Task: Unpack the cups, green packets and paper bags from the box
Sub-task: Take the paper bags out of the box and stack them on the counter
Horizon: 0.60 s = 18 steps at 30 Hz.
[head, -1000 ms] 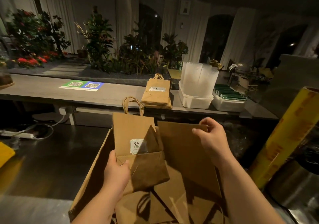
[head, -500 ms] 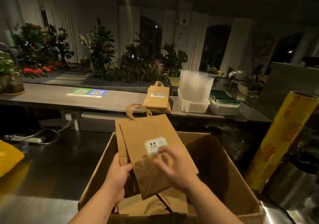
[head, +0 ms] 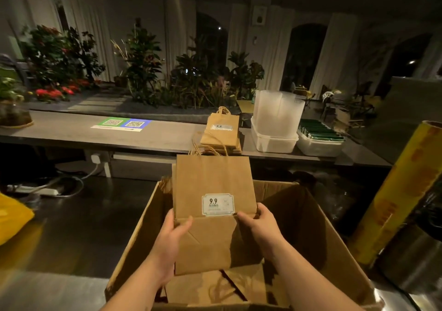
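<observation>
Paper bags (head: 215, 183) of brown colour, folded flat, are held upright between the 2 hands, just above the open cardboard box (head: 334, 251); layered edges on the left side show it is more than 1 bag. The left hand (head: 171, 236) grips the left edge of this bundle, with the thumb laid on the front at the fold line. The right hand (head: 257, 224) grips the right edge at about the same height, thumb on the front and fingers curled around the side. Between the 2 thumbs, slightly above them, sits a white label (head: 217, 204) printed with 9.9. The twisted handles stand at the top, far from the hands. Below the hands, on the bottom of the box, more flat bags (head: 215, 289) lie. Beyond the hands, on the long desk (head: 71, 133), a stack of bags (head: 221, 131) with the same label rests. To the right of that stack, clear cups (head: 278, 112) stand in a white tub (head: 275, 143), and further right the green packets (head: 320, 132) fill a second tub (head: 318, 146). Well to the right of the right hand, a yellow roll (head: 397, 198) leans. Far to the left of the left hand, a sheet with 2 QR codes (head: 122, 124) lies on the desk.
</observation>
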Tool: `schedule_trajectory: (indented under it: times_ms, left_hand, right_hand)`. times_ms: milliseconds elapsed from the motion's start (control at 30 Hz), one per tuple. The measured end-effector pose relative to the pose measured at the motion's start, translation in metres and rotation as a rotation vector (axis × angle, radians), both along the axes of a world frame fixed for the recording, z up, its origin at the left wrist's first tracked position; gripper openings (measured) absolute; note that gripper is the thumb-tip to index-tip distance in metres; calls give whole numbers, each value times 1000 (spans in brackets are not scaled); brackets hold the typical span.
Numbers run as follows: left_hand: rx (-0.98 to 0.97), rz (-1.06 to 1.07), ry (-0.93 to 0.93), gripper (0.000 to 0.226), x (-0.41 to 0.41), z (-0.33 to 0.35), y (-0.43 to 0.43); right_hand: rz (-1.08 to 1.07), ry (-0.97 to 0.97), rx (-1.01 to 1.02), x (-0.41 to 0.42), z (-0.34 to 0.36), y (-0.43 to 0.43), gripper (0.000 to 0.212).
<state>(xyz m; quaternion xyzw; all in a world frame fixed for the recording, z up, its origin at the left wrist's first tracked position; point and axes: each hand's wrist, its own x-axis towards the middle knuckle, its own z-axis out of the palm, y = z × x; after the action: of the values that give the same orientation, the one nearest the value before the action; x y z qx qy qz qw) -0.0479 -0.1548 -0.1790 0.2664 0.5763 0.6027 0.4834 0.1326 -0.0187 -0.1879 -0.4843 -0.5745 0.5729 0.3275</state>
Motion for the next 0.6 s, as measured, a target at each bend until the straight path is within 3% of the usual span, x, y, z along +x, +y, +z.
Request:
schedule_trajectory:
  times_ms: [133, 233, 300, 433, 500, 600]
  left_hand:
    - [-10, 105, 220, 47, -10, 0, 11]
    - [11, 171, 321, 45, -14, -7, 12]
    - [-4, 167, 460, 42, -16, -12, 11]
    - [-15, 221, 522, 37, -22, -24, 10]
    - [6, 297, 517, 41, -24, -24, 10]
    - [-5, 366, 501, 40, -28, -26, 13]
  right_hand:
    - [28, 197, 61, -8, 8, 8, 26]
    - [128, 133, 74, -6, -1, 24, 27]
    - [81, -105, 36, 5, -26, 45, 45]
    - [138, -848, -128, 44, -85, 68, 87]
    - [230, -1003, -217, 51, -98, 71, 95]
    - [253, -1067, -237, 54, -102, 80, 96]
